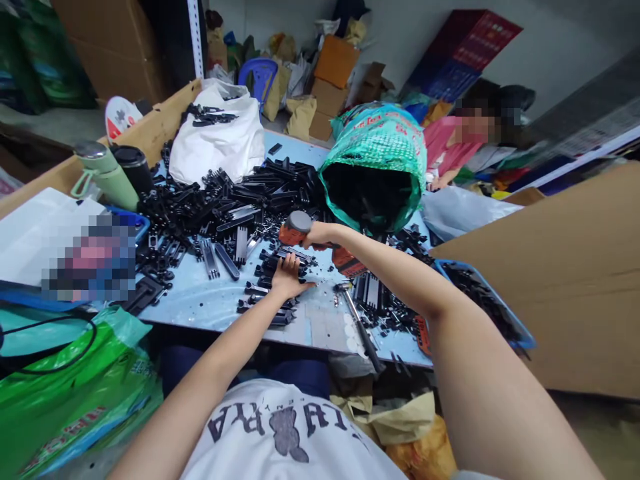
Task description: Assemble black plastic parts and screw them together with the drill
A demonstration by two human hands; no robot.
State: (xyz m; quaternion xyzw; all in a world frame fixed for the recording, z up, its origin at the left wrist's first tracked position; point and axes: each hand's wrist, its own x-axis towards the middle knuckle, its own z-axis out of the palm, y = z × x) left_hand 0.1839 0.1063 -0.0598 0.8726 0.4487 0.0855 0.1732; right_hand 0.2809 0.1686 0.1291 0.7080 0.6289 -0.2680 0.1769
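An orange and black cordless drill (pixel 296 230) is in the grip of my right hand (pixel 319 235), held above the work surface with its battery end toward the right. Just below it, my left hand (pixel 287 277) lies over a row of black plastic parts (pixel 267 301), fingers apart and thumb stretched out to the right. The fingertips touch the parts but are not wrapped round any one. A hammer (pixel 357 323) with a dark grip rests to the right of that row. The drill's bit tip cannot be made out.
Heaps of black parts (pixel 225 193) cover the table behind my hands. A green woven sack (pixel 373 193) lies on its side at the back, beside a white bag (pixel 217 140). Blue trays, a flask (pixel 107 175) and cardboard (pixel 560 280) flank the table. Another person (pixel 453 143) sits beyond, at right.
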